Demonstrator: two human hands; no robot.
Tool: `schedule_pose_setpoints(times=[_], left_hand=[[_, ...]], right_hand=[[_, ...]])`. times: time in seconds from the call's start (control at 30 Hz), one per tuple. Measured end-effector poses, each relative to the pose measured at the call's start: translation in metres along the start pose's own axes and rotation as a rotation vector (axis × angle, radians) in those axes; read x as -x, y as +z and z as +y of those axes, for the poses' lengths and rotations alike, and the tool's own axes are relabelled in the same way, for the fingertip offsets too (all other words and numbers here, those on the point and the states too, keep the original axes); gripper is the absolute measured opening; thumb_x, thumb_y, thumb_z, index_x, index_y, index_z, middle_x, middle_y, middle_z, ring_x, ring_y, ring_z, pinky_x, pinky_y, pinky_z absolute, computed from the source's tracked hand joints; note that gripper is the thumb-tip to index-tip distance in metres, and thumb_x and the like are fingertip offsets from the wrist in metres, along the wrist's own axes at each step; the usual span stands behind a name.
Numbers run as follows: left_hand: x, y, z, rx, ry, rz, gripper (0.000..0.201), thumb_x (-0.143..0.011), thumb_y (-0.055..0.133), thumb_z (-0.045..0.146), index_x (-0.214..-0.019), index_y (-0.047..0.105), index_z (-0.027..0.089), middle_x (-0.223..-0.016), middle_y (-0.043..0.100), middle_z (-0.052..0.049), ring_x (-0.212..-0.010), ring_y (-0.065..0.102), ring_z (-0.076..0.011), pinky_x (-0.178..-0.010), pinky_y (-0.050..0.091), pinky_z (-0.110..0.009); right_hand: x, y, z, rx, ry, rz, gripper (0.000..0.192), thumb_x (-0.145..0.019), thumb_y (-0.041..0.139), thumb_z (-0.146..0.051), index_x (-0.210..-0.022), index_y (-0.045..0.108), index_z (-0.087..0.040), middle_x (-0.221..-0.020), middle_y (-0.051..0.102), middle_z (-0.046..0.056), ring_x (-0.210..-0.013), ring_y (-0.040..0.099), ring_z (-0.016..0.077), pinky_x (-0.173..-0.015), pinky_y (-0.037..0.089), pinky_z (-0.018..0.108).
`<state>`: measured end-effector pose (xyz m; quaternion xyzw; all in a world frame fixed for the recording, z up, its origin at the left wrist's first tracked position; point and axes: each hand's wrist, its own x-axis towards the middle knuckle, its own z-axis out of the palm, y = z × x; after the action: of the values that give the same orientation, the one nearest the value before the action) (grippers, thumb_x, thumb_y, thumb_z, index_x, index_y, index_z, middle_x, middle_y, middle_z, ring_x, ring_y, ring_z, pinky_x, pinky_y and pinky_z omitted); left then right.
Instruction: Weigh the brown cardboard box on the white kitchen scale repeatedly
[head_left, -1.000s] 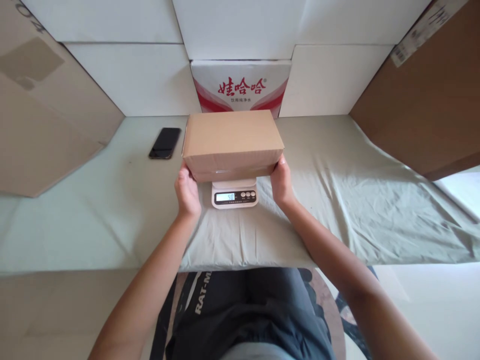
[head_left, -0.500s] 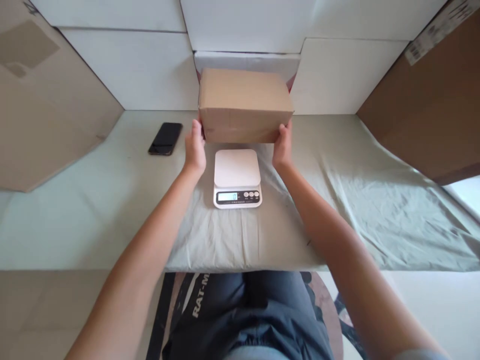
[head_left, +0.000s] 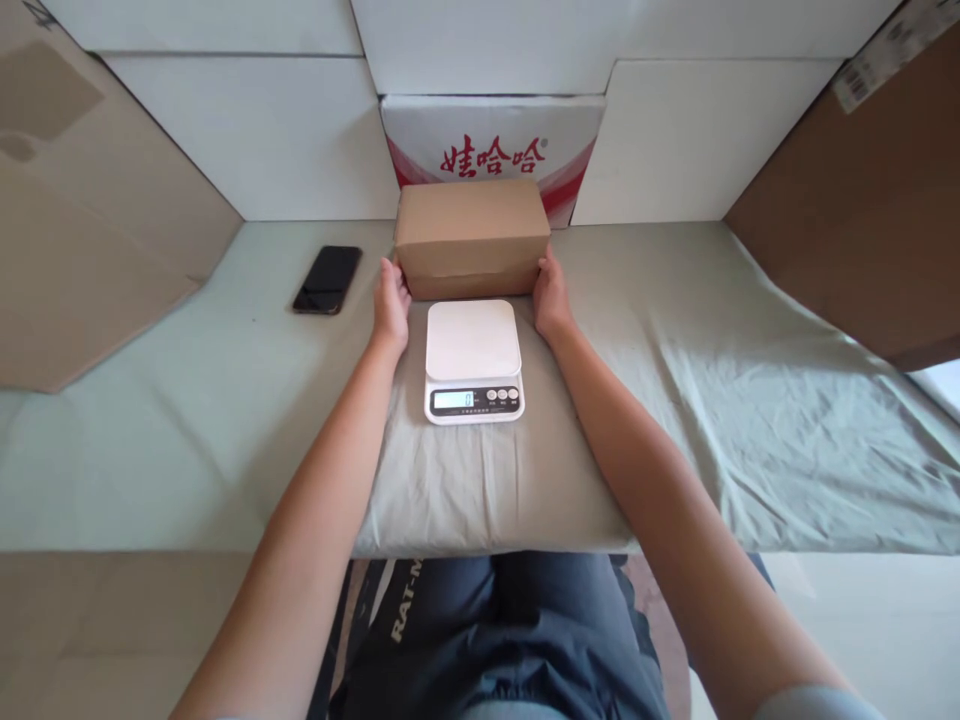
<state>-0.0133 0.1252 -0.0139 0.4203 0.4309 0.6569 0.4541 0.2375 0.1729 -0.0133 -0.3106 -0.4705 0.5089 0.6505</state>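
Note:
A closed brown cardboard box (head_left: 472, 240) is between my two hands, just behind a white digital kitchen scale (head_left: 473, 342). My left hand (head_left: 391, 302) presses on the box's left end, and my right hand (head_left: 553, 292) grips its right end; the fingers are partly hidden by the box. The box looks level and low, at or close to the cloth. Nothing lies on the scale's platform, and its lit display reads 0.
A black phone (head_left: 328, 280) lies on the pale green cloth (head_left: 187, 400) to the left. Behind stand white boxes (head_left: 660, 150) and a carton with red lettering (head_left: 577, 140). Large brown cartons flank the left (head_left: 97, 220) and right (head_left: 847, 210) sides.
Both hands have lowered the cardboard box, so the red lettering on the carton behind it now shows. The scale and phone have stayed in place; the view has shifted slightly.

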Motion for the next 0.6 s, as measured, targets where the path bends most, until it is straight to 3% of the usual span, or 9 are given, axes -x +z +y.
schedule_pose_setpoints(times=[0.07, 0.17, 0.37, 0.6], left_hand=[[-0.002, -0.001, -0.003, 0.007, 0.021, 0.019, 0.088, -0.083, 0.044, 0.091, -0.134, 0.069, 0.024, -0.160, 0.057, -0.015, -0.157, 0.045, -0.0306, -0.129, 0.036, -0.047], [-0.004, -0.001, -0.007, 0.025, 0.055, 0.026, 0.088, -0.081, 0.046, 0.093, -0.129, 0.071, 0.023, -0.153, 0.063, -0.017, -0.158, 0.043, -0.0302, -0.128, 0.038, -0.047], [-0.002, -0.001, -0.006, 0.026, 0.050, 0.046, 0.088, -0.082, 0.047, 0.091, -0.128, 0.070, 0.021, -0.152, 0.064, -0.018, -0.154, 0.049, -0.0316, -0.126, 0.040, -0.047], [-0.003, -0.001, -0.008, 0.035, 0.053, 0.053, 0.080, -0.087, 0.046, 0.086, -0.130, 0.070, 0.023, -0.153, 0.064, -0.015, -0.150, 0.054, -0.0296, -0.125, 0.041, -0.047]], right_hand=[[0.001, 0.002, -0.002, 0.015, -0.001, -0.015, 0.064, -0.073, 0.056, -0.065, -0.126, 0.066, -0.031, -0.144, 0.072, -0.009, -0.153, 0.046, 0.0182, -0.137, 0.026, 0.041], [0.006, 0.006, -0.008, 0.045, -0.013, -0.057, 0.059, -0.076, 0.052, -0.056, -0.129, 0.065, -0.032, -0.148, 0.069, -0.009, -0.154, 0.048, 0.0201, -0.138, 0.028, 0.045], [0.015, 0.006, -0.015, 0.144, 0.041, -0.083, 0.062, -0.076, 0.047, -0.055, -0.131, 0.064, -0.032, -0.137, 0.074, -0.001, -0.151, 0.051, 0.0251, -0.133, 0.037, 0.048], [0.014, 0.002, -0.009, 0.117, 0.007, -0.062, 0.061, -0.078, 0.047, -0.054, -0.133, 0.061, -0.031, -0.148, 0.068, -0.001, -0.156, 0.046, 0.0220, -0.138, 0.029, 0.051]])
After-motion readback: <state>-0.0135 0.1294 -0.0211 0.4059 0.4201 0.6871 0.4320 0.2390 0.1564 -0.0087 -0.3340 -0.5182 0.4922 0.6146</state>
